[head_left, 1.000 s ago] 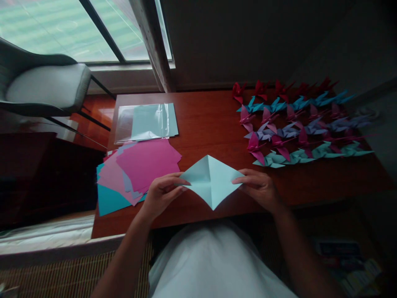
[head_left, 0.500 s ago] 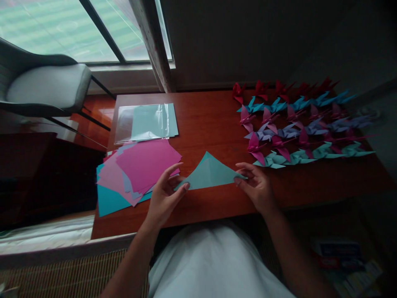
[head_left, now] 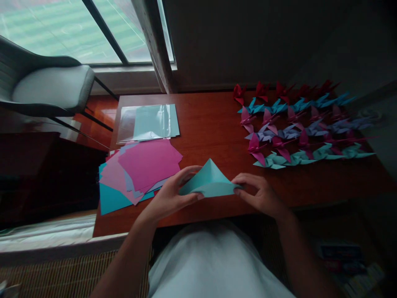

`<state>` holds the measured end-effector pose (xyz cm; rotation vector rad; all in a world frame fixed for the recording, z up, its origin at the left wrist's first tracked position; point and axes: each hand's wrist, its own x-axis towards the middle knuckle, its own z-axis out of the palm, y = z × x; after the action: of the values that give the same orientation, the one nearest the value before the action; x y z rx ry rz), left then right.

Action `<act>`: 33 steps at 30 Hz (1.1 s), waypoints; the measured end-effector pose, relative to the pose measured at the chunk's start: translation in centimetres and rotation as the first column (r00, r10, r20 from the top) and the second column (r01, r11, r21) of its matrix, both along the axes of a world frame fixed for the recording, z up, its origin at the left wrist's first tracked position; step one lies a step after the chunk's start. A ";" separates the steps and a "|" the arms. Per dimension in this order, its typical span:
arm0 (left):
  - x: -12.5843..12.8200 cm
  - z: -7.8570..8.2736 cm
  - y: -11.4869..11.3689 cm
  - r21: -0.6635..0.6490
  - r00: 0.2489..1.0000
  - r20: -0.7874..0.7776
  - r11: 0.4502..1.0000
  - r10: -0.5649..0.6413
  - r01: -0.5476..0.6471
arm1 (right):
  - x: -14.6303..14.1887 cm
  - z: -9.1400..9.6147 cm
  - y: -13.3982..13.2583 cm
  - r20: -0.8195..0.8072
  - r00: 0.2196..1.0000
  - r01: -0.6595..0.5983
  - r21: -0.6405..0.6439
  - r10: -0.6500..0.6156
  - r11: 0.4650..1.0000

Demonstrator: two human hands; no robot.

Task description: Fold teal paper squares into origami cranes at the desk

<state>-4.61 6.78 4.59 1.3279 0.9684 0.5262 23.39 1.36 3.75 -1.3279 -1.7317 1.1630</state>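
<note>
Head view: left hand [head_left: 169, 194] & right hand [head_left: 260, 193] each pinch one end of a teal paper sheet [head_left: 208, 182], folded and bulging up to a peak between them, just above the near edge of the wood table [head_left: 211, 124]. Left of it lies a loose stack of pink/blue sheets [head_left: 139, 169], w/ a clear plastic sleeve [head_left: 147, 122] behind. Right side: rows of folded paper cranes [head_left: 297, 124]. Grey chair [head_left: 49, 87] by the window.

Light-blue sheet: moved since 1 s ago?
Yes. The light-blue sheet, earlier spread flat with its near tip past the table edge, is now bent tent-like, drawn back inside that edge.
</note>
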 end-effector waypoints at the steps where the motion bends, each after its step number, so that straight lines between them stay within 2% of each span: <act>1: 0.1 -0.1 0.1 0.003 1.000 0.014 1.000 0.003 -0.003 | 0.1 0.0 0.0 0.021 1.000 -0.021 -0.007 0.021 1.000; 3: 0.4 -0.2 0.1 0.019 1.000 0.006 1.000 0.004 -0.004 | 0.2 0.2 -0.1 0.072 0.996 -0.049 -0.019 0.050 0.999; 6: 0.7 -0.3 0.1 0.111 0.995 -0.101 0.994 -0.004 0.015 | 0.0 0.7 -0.3 0.164 0.985 -0.047 -0.022 0.050 0.999; 10: 1.3 -0.4 -0.3 0.229 0.977 -0.211 0.973 0.018 0.031 | -1.2 1.6 0.1 0.226 0.974 0.031 -0.017 -0.026 0.999; 13: 1.8 -0.3 -0.7 0.225 0.979 -0.202 0.973 0.005 0.042 | -2.4 2.1 0.7 0.211 0.972 0.103 0.000 -0.101 0.995; 18: 2.1 -0.5 -1.1 0.217 0.983 -0.183 0.975 0.005 0.035 | -3.4 2.1 1.4 0.167 0.977 0.128 0.044 -0.134 0.991; 22: 2.0 -0.3 -0.9 0.209 0.985 -0.170 0.978 0.013 0.024 | -3.3 2.0 1.5 0.120 0.981 0.151 0.022 -0.152 0.988; 28: 1.9 -0.1 -0.6 0.153 0.971 -0.208 0.977 -0.115 0.149 | -3.3 1.7 1.3 0.107 0.977 0.183 0.007 -0.183 0.983; 33: 2.0 0.1 -0.4 0.139 0.962 -0.207 0.968 -0.180 0.211 | -3.5 1.5 1.3 0.094 0.988 0.124 0.013 -0.125 0.992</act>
<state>-2.63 6.34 4.64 1.6236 0.9535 0.3319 19.86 2.63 5.28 -1.4864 -1.6907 1.0378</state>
